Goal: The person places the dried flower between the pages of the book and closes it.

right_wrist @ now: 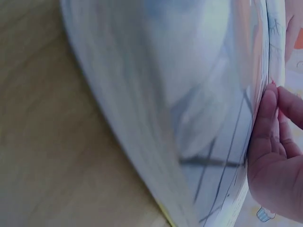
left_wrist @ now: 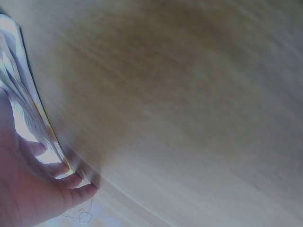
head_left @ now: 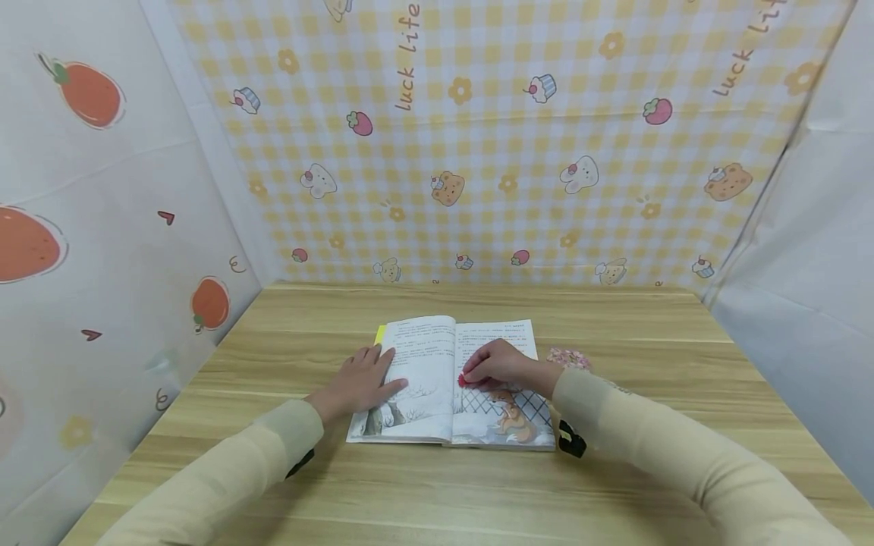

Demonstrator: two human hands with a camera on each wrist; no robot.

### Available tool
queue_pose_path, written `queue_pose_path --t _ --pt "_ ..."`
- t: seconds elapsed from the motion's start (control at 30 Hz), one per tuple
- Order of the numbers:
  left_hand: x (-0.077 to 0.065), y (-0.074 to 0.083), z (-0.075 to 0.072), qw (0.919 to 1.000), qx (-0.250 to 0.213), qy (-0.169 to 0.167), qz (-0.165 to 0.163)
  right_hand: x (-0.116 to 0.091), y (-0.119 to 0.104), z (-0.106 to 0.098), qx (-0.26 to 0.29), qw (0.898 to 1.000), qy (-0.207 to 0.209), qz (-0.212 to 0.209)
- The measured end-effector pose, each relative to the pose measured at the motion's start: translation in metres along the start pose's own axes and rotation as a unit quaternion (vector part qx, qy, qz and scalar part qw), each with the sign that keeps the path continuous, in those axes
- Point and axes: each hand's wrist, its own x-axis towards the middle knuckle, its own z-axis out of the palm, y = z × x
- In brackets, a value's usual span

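An open book [head_left: 419,413] lies on the table, with text at the top of its pages and drawings below; a fox is drawn on the right page. My left hand [head_left: 358,385] rests on the left page and its outer edge, fingers spread. In the left wrist view, that hand [left_wrist: 40,184] reaches along the book's side [left_wrist: 47,125]. Over the right page, close to the centre fold, my right hand [head_left: 501,364] pinches a small red thing [head_left: 462,380] between thumb and fingertips. Its kind is mostly hidden by the fingers. The right wrist view shows this hand [right_wrist: 277,146] low against the page.
A small pink patterned thing [head_left: 569,358] lies right of the book, partly behind my right sleeve. A yellow edge [head_left: 379,334] sticks out at the book's upper left. The wooden table [head_left: 437,493] meets a checked cloth wall [head_left: 505,220] at the back, with white cloth at both sides.
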Motion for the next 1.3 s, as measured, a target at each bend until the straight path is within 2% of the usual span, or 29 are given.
queue_pose_path --t 0.17,0.33,0.57,0.8,0.9,1.03,1.3 --pt "0.001 0.000 0.001 1.0000 -0.003 0.001 -0.001 -0.002 -0.003 0.006 0.001 1.000 0.023 -0.002" --pt "0.001 0.000 0.002 1.0000 -0.004 0.004 0.002 -0.007 -0.006 0.006 -0.004 1.000 0.023 -0.010" --pt "0.001 0.000 0.001 1.0000 -0.001 0.003 0.004 -0.015 -0.014 -0.005 -0.080 0.996 0.016 -0.038" --pt "-0.001 0.001 0.000 1.0000 -0.004 0.003 0.006 -0.014 -0.016 -0.023 -0.123 0.990 0.025 -0.065" --pt "-0.001 0.001 -0.001 1.0000 -0.005 0.003 0.006 -0.012 -0.015 -0.032 -0.175 0.979 0.042 -0.096" --pt "0.000 -0.001 0.001 1.0000 -0.002 0.002 0.006 -0.014 -0.017 -0.041 -0.246 0.958 0.066 -0.135" --pt "0.002 -0.004 0.005 0.9999 -0.002 0.008 0.009 -0.004 -0.001 -0.061 -0.321 0.929 0.091 -0.158"
